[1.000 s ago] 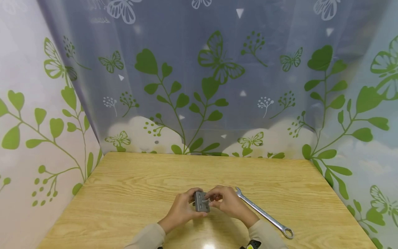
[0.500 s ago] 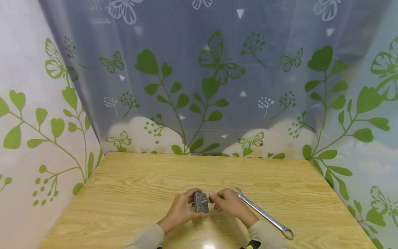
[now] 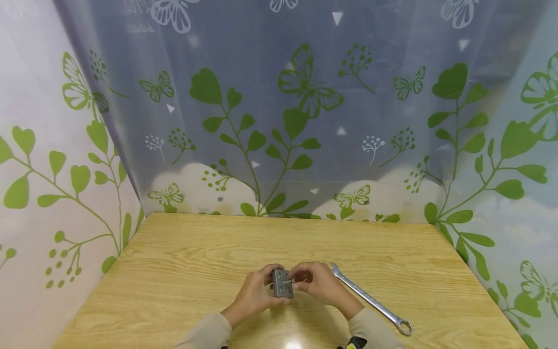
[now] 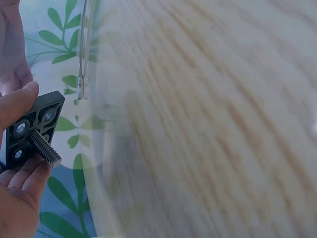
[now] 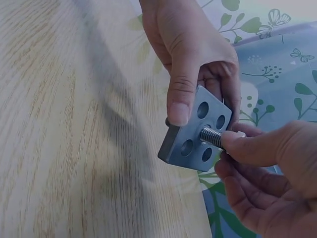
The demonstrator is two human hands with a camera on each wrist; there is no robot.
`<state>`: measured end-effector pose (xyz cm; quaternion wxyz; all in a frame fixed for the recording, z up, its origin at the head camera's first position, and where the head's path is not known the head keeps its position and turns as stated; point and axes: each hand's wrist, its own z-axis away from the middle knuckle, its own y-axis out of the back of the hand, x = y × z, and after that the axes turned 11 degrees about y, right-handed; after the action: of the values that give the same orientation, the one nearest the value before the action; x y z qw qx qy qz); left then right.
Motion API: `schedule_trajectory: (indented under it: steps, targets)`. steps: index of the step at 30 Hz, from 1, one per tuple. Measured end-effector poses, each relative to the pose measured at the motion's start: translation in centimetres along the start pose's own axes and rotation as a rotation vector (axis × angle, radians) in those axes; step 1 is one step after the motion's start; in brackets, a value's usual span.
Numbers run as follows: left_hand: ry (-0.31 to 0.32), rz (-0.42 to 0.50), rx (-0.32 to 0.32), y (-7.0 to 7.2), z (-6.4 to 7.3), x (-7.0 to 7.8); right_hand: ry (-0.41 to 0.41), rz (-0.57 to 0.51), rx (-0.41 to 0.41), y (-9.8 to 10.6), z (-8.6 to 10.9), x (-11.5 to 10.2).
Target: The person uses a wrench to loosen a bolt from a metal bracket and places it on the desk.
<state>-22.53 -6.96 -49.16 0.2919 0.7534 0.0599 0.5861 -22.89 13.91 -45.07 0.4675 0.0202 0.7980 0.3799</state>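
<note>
My left hand (image 3: 252,293) grips a small dark grey square metal plate (image 5: 171,148) by its edges, above the table. The plate has several round holes, and a threaded bolt (image 5: 213,137) passes through its middle. With thumb and fingers my right hand (image 3: 323,285) pinches the bolt's outer end, which is mostly hidden by them. On the plate's other side, the left wrist view shows the bolt's bare threaded shank (image 4: 45,148) sticking out. To the right of my right hand lies a silver combination wrench (image 3: 368,297) on the table.
The light wood-grain table (image 3: 218,247) spreads around both hands. Printed curtains (image 3: 375,111) with leaves and butterflies stand along its back and both sides. A dark watch (image 3: 355,343) shows at the right wrist.
The right hand's fingers shifted about the bolt's end half a second ago, the thumb rising, and now lie closer to the plate again. The left hand and plate stay nearly in place.
</note>
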Motion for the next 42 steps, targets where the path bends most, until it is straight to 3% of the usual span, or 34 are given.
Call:
schedule_trajectory:
  steps: [5,11,18,27,36,42]
  targets:
    - [-0.008,0.004,0.008,0.10,-0.08,0.06,0.034,0.005,0.007,0.04,-0.05,-0.03]
    - [-0.003,0.008,0.001,0.09,-0.06,0.02,0.019,-0.014,-0.015,0.07,0.09,-0.12]
    - [-0.001,-0.010,0.000,0.01,0.18,-0.17,-0.052,0.008,-0.014,0.08,0.20,0.13]
    - [-0.006,-0.015,0.014,-0.02,0.10,-0.11,-0.163,-0.124,-0.016,-0.39,0.33,0.32]
    - [-0.006,0.003,-0.001,0.01,0.05,-0.22,-0.070,0.001,-0.006,-0.23,0.25,-0.28]
    - [0.009,0.006,-0.007,0.05,0.08,-0.34,-0.016,0.029,0.011,-0.25,0.38,0.03]
